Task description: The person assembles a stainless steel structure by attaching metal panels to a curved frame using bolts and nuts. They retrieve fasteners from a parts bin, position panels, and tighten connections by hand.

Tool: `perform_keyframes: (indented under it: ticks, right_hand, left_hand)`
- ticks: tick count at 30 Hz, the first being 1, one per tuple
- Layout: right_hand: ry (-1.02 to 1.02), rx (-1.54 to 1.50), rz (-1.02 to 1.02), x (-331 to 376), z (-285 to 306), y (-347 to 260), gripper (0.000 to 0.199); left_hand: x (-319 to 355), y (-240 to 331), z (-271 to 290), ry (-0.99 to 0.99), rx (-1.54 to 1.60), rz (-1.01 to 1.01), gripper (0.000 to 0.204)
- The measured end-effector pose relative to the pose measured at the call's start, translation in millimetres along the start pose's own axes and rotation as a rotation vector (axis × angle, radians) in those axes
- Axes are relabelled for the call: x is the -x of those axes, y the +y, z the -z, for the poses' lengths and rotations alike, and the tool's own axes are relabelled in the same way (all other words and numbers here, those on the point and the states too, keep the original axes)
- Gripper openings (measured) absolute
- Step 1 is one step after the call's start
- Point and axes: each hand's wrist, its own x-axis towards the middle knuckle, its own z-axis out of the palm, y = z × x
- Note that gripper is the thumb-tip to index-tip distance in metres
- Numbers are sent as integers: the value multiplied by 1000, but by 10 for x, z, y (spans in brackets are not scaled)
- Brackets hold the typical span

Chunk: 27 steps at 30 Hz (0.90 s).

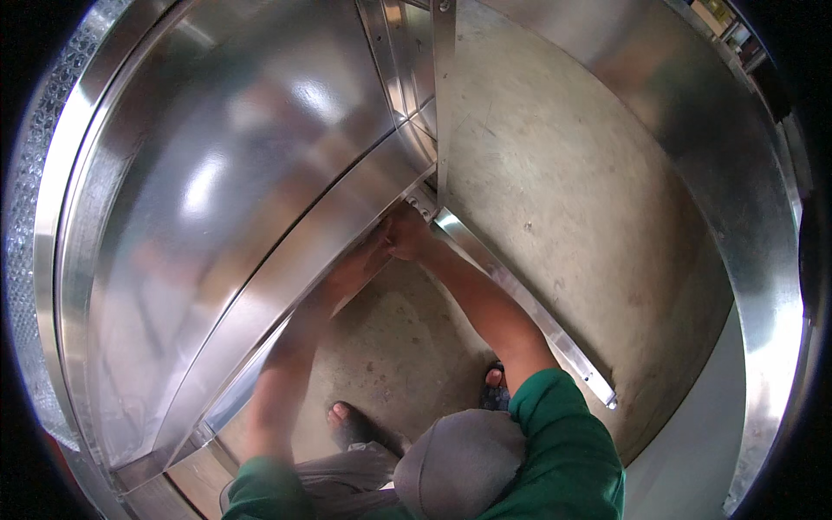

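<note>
My right hand [407, 232] is closed at the lower corner of a large shiny metal cabinet-like panel [251, 130], its fingers curled in toward the joint. My left hand [362, 256] reaches up along the panel's lower edge and meets the right one; its fingers are blurred and partly covered. What lies between the fingers is hidden. Just beyond them, a small metal bracket with holes [421, 206] shows at the corner. From there a long narrow metal bar [529, 303] runs toward the lower right, past my right forearm.
An upright metal post [444, 104] rises from the corner. A wide curved-looking sheet metal wall [702, 130] bounds the right side. Bubble wrap [39, 173] covers the far left edge. My feet and bent knee [464, 464] are on the concrete floor [407, 329] below my arms.
</note>
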Motion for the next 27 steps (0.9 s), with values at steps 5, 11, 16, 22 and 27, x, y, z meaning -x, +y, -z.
perform_keyframes:
  ticks: [5, 11, 16, 22, 27]
  right_hand:
    - [125, 25, 124, 50, 13, -47, 66]
    - [271, -4, 241, 139, 17, -57, 59]
    - [318, -99, 152, 272, -53, 33, 52]
    - [297, -55, 206, 194, -120, 207, 49]
    - [257, -35, 265, 72, -131, 296, 48]
  left_hand:
    - [17, -206, -146, -36, 671, 227, 50]
    - [-60, -67, 5, -36, -56, 94, 44]
    - [-119, -103, -56, -6, 260, 47, 42]
    - [-13, -497, -312, 87, -163, -304, 40]
    - [-52, -518, -374, -56, 207, -71, 41]
